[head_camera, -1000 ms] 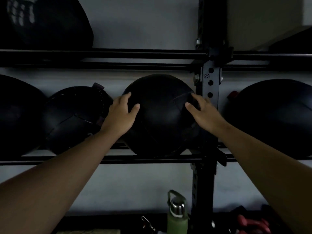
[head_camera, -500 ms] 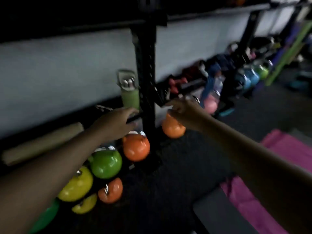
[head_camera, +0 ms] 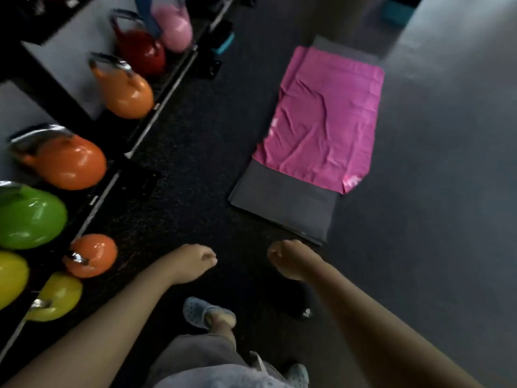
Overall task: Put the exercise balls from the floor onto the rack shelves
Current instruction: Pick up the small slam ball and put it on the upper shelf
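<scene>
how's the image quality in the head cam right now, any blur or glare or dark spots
Head view: dim overall, with the dark floor nearly swallowing detail; motion blur smears the kettlebells at the left, worst on the upper orange kettlebell; small glare spots sit on the green kettlebell; the pink towel is the brightest, clearest area; wide-angle stretch enlarges both forearms, left hand and right hand slightly soft.
</scene>
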